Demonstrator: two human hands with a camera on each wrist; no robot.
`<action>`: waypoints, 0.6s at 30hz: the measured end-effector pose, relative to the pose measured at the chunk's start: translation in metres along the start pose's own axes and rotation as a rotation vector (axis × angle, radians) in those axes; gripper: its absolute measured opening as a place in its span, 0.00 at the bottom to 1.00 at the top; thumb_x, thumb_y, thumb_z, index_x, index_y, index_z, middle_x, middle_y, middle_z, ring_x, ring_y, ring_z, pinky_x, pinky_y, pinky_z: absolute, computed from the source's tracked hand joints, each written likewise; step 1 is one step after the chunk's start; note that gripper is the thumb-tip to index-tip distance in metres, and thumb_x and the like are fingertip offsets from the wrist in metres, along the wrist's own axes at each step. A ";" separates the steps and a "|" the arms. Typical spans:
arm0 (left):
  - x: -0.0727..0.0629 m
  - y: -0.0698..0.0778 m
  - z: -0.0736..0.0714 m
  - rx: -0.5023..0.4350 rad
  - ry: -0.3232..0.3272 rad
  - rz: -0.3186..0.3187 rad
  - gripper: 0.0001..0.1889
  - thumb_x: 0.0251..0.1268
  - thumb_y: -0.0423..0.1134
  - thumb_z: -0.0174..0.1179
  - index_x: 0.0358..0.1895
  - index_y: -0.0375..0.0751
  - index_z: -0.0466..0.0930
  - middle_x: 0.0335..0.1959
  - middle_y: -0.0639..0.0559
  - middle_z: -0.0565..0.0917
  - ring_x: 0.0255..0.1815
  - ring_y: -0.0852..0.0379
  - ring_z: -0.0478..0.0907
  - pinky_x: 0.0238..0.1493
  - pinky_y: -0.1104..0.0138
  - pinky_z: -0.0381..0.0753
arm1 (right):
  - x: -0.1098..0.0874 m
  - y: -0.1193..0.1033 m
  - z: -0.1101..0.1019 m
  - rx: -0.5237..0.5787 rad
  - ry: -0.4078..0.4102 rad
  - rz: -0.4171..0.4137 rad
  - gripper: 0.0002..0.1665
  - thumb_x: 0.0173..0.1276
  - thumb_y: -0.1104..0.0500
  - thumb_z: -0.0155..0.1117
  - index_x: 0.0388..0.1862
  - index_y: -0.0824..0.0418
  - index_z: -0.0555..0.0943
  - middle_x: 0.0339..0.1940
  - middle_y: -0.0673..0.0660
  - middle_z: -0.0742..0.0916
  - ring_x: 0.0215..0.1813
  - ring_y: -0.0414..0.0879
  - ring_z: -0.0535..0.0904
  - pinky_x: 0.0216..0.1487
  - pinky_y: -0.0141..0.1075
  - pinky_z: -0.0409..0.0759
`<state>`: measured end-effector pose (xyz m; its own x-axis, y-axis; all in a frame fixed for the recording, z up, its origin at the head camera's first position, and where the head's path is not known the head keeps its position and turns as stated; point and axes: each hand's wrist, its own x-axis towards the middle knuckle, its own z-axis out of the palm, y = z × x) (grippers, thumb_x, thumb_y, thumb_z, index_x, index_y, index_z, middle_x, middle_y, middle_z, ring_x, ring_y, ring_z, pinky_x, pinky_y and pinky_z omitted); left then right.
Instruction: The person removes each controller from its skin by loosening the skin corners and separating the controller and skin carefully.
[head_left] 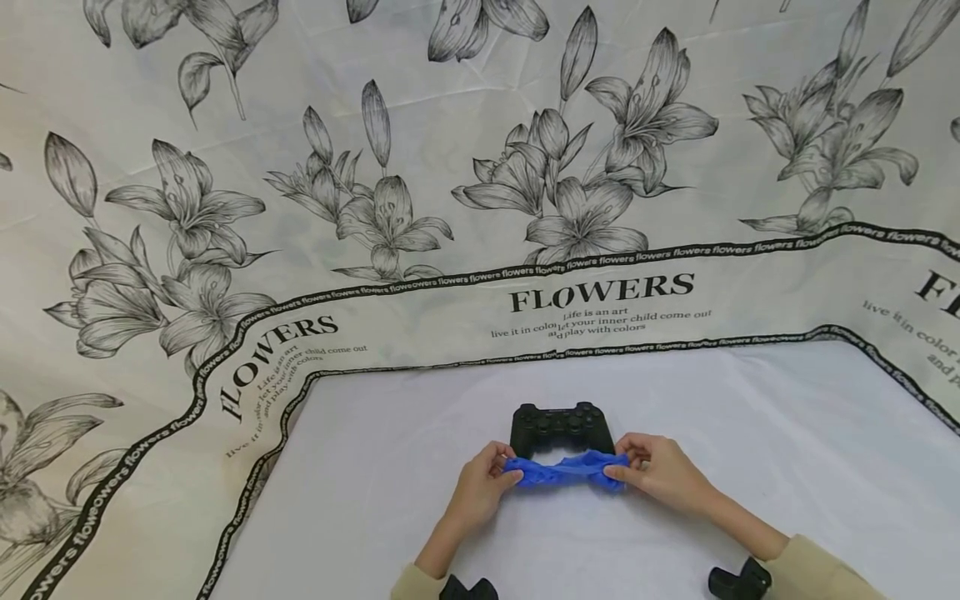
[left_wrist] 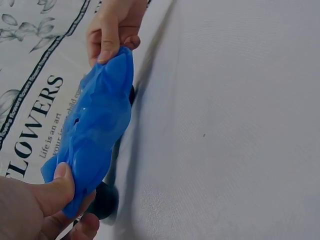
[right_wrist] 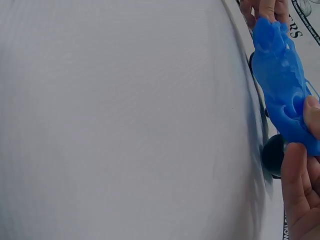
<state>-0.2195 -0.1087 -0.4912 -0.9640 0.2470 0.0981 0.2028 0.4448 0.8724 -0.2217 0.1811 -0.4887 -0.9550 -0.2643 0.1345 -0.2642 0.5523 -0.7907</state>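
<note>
Both hands pinch the same thing, a soft blue rubbery cover [head_left: 558, 472]: the left hand [head_left: 482, 486] has its left end, the right hand [head_left: 669, 472] its right end. Each grip is closed down to the thickness of the material, the thumb on the near face and fingers behind. Between the hands the cover runs crosswise, its middle bunched and folded, with thin loose strands showing near the right thumb [right_wrist: 312, 116].

The forearms come up from the lower edge of the head view and angle inward, so the hands face each other with the cover between them. The right forearm reaches in on the longer slant.

Directly beyond the cover lies a black game controller [head_left: 562, 422], its handles toward the person; the cover overlaps their near ends in the head view. Beige sleeves [head_left: 817, 570] end behind the wrists, beside black wrist-worn devices [head_left: 741, 578]. Underneath spreads a white tabletop cloth [head_left: 360, 467], and past it a flower-printed fabric [head_left: 420, 325] carries black borders and the word "FLOWERS".
</note>
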 end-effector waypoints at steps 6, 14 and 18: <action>0.009 0.005 -0.002 0.032 -0.061 0.009 0.08 0.66 0.37 0.60 0.45 0.41 0.75 0.33 0.54 0.74 0.31 0.63 0.67 0.32 0.73 0.66 | 0.001 -0.001 -0.008 0.031 -0.042 -0.054 0.16 0.58 0.52 0.72 0.34 0.60 0.77 0.23 0.48 0.76 0.25 0.32 0.69 0.24 0.28 0.67; 0.022 0.018 -0.006 0.065 -0.112 0.073 0.11 0.67 0.38 0.59 0.49 0.40 0.77 0.33 0.52 0.78 0.31 0.63 0.67 0.32 0.74 0.65 | 0.008 -0.001 -0.019 0.017 -0.057 -0.142 0.16 0.57 0.54 0.73 0.38 0.59 0.79 0.24 0.45 0.80 0.27 0.32 0.72 0.25 0.28 0.70; 0.025 0.023 -0.006 0.095 -0.139 0.070 0.10 0.68 0.39 0.58 0.49 0.42 0.79 0.32 0.54 0.76 0.32 0.63 0.67 0.31 0.74 0.65 | 0.010 -0.004 -0.023 -0.066 -0.077 -0.208 0.14 0.58 0.52 0.72 0.39 0.56 0.80 0.25 0.41 0.82 0.28 0.30 0.73 0.26 0.28 0.73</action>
<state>-0.2403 -0.0974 -0.4655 -0.9153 0.3940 0.0841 0.2903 0.5003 0.8157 -0.2333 0.1946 -0.4701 -0.8665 -0.4363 0.2425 -0.4651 0.5298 -0.7092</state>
